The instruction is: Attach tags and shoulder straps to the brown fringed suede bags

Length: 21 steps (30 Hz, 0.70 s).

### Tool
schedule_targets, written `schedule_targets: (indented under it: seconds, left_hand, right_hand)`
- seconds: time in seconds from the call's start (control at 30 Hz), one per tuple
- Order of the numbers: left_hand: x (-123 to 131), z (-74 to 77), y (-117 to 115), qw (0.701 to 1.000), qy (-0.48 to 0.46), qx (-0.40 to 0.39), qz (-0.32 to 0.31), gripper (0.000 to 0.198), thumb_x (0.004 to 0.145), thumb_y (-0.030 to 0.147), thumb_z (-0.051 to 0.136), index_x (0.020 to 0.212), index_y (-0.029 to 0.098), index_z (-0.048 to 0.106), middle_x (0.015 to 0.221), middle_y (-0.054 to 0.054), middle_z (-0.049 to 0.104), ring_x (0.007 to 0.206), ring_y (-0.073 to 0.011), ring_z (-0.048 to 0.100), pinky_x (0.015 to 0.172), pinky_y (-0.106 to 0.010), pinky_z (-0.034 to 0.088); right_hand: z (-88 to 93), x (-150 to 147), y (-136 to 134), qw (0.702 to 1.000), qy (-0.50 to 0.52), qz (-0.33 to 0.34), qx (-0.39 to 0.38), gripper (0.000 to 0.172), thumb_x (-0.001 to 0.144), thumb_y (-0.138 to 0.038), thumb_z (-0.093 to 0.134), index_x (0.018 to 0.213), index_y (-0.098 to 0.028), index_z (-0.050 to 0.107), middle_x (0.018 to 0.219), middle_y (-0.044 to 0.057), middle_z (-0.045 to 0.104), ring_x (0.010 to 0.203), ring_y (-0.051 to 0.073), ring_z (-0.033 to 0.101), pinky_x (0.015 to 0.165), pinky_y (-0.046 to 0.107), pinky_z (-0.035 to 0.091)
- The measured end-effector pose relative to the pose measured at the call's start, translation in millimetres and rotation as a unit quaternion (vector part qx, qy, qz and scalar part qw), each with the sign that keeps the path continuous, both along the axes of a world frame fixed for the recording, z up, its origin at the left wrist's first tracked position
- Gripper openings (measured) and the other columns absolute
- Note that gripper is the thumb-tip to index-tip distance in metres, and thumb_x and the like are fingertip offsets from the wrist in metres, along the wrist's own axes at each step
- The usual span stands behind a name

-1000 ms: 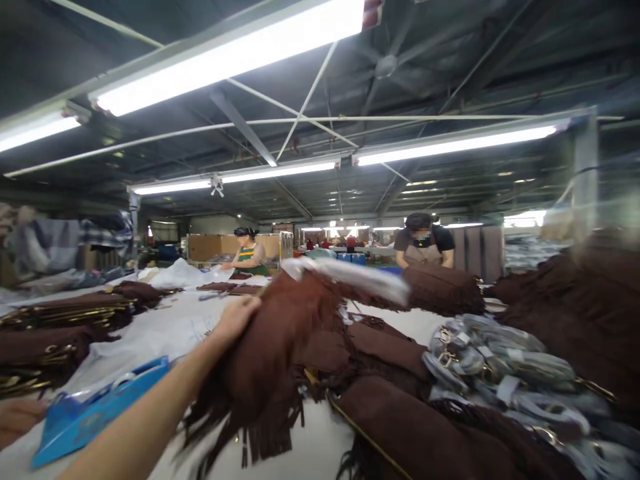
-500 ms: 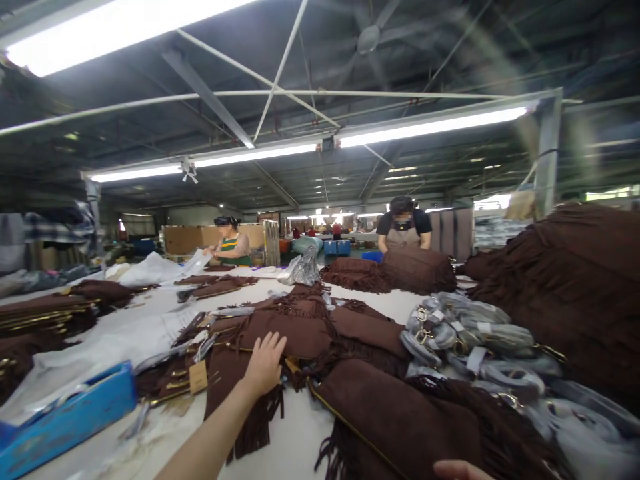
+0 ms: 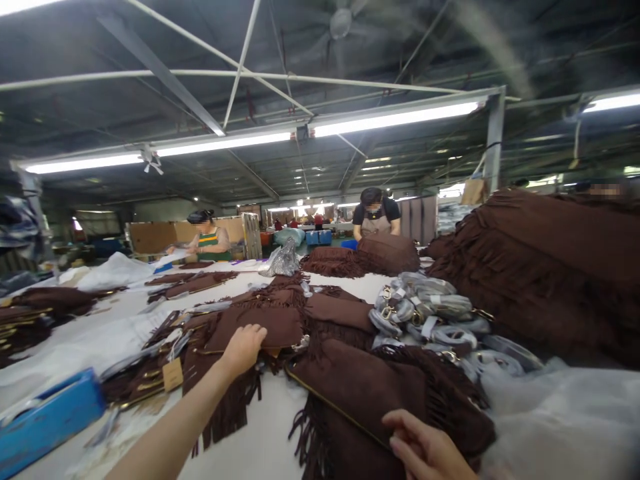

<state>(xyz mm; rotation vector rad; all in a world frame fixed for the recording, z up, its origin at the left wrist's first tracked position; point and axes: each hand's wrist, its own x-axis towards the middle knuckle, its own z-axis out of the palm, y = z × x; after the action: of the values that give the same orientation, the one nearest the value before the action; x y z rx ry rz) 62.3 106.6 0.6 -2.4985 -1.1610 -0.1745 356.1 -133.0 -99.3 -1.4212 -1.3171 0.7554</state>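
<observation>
My left hand (image 3: 245, 348) rests at the near, zipped edge of a brown fringed bag (image 3: 277, 327), its fingers bent over the top and the thumb hidden beneath. At lower right, my right hand (image 3: 423, 440) hovers at or just above a second brown fringed bag (image 3: 360, 380) with a gold zip. Its fingers are loosely bent, thumb and forefinger apart, and nothing shows between them. Whether it touches the bag I cannot tell. Long dark fringe hangs from both bags onto the white table (image 3: 273, 427).
Wrapped straps with gold clasps (image 3: 430, 310) lie to the right, before a tall heap of brown bags (image 3: 545, 267). A blue tape dispenser (image 3: 55, 420) stands at left, near a tan tag (image 3: 173, 375). Two co-workers stand across the table, one behind a brown bundle (image 3: 387, 253).
The view has swung right. My right hand has come further into view over the near bag. The left hand's fingers, spread before, are now closer together and bent at the bag's edge.
</observation>
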Motion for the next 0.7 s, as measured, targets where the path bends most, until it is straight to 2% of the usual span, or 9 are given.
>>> schedule_targets:
  seconds: [0.1,0.2,0.23,0.3,0.33,0.4,0.5,0.6,0.7]
  left_hand:
    - [19,-20.8,-36,0.996,0.013,-0.020,-0.084,0.034,0.084,0.012,0.051,0.116,0.020,0.056,0.124,-0.009,0.060,0.115,-0.0249,0.053,0.098,-0.037,0.040]
    - [53,-48.8,-68,0.988,0.016,-0.020,-0.153,0.052,0.085,0.010,0.050,0.135,0.023,0.043,0.144,-0.010,0.046,0.129,-0.0256,0.044,0.108,-0.040,0.033]
    - [65,-55.3,-76,0.986,0.020,-0.021,-0.163,0.050,0.087,0.007,0.047,0.134,0.023,0.044,0.143,-0.010,0.048,0.128,-0.0256,0.046,0.106,-0.041,0.035]
    - [87,-59.1,-84,0.985,0.032,-0.026,-0.165,0.036,0.090,0.005,0.041,0.119,0.020,0.055,0.125,-0.010,0.061,0.114,-0.0246,0.056,0.097,-0.039,0.043]
    - [95,-55.4,-86,0.986,0.036,-0.028,-0.161,0.030,0.091,0.005,0.040,0.109,0.019,0.058,0.113,-0.009,0.065,0.106,-0.0242,0.060,0.091,-0.037,0.046]
    - [106,-38.0,-86,0.988,0.029,-0.019,-0.152,0.024,0.091,0.005,0.041,0.098,0.018,0.059,0.098,-0.008,0.067,0.095,-0.0244,0.063,0.081,-0.036,0.048]
    - [106,3.6,-89,0.989,0.010,0.014,-0.150,0.024,0.090,0.005,0.040,0.100,0.018,0.057,0.100,-0.008,0.065,0.097,-0.0252,0.060,0.080,-0.036,0.046]
    - [92,44.7,-100,0.987,0.010,0.044,-0.157,0.025,0.090,0.004,0.039,0.099,0.020,0.057,0.099,-0.007,0.063,0.098,-0.0240,0.057,0.081,-0.035,0.044]
    - [65,71.9,-112,0.987,0.025,0.080,-0.135,0.026,0.090,0.004,0.040,0.096,0.021,0.058,0.095,-0.005,0.063,0.094,-0.0227,0.057,0.079,-0.034,0.043]
  right_hand:
    - [15.0,2,-7,0.984,-0.144,-0.047,0.096,0.021,0.084,-0.040,0.057,0.080,-0.023,0.069,0.076,0.003,0.071,0.073,0.020,0.065,0.069,0.027,0.050]
    - [22.0,13,-13,0.969,-0.162,-0.134,0.130,0.026,0.087,-0.041,0.051,0.085,-0.022,0.069,0.080,0.004,0.072,0.075,0.021,0.066,0.071,0.028,0.050]
    - [21.8,17,-15,0.965,-0.155,-0.161,0.134,0.027,0.088,-0.042,0.050,0.087,-0.022,0.068,0.079,0.004,0.072,0.074,0.021,0.066,0.070,0.028,0.050]
    - [19.2,26,-20,0.959,-0.140,-0.203,0.142,0.030,0.088,-0.045,0.050,0.089,-0.021,0.067,0.077,0.004,0.070,0.071,0.021,0.065,0.067,0.027,0.050]
    - [17.7,30,-21,0.956,-0.131,-0.219,0.145,0.031,0.088,-0.046,0.050,0.090,-0.020,0.067,0.076,0.004,0.070,0.070,0.020,0.064,0.066,0.027,0.050]
    - [15.9,37,-24,0.950,-0.113,-0.253,0.147,0.032,0.088,-0.048,0.050,0.091,-0.020,0.066,0.073,0.003,0.068,0.068,0.020,0.063,0.064,0.027,0.049]
    - [16.1,44,-27,0.942,-0.092,-0.291,0.137,0.034,0.088,-0.049,0.049,0.093,-0.020,0.065,0.067,0.001,0.066,0.063,0.020,0.062,0.061,0.027,0.049]
    - [16.4,46,-26,0.948,-0.082,-0.279,0.127,0.033,0.088,-0.048,0.048,0.094,-0.020,0.065,0.066,0.000,0.064,0.063,0.019,0.062,0.060,0.028,0.048]
    - [16.8,42,-24,0.966,-0.064,-0.225,0.107,0.032,0.088,-0.049,0.047,0.090,-0.022,0.064,0.068,0.000,0.065,0.064,0.019,0.064,0.055,0.027,0.048]
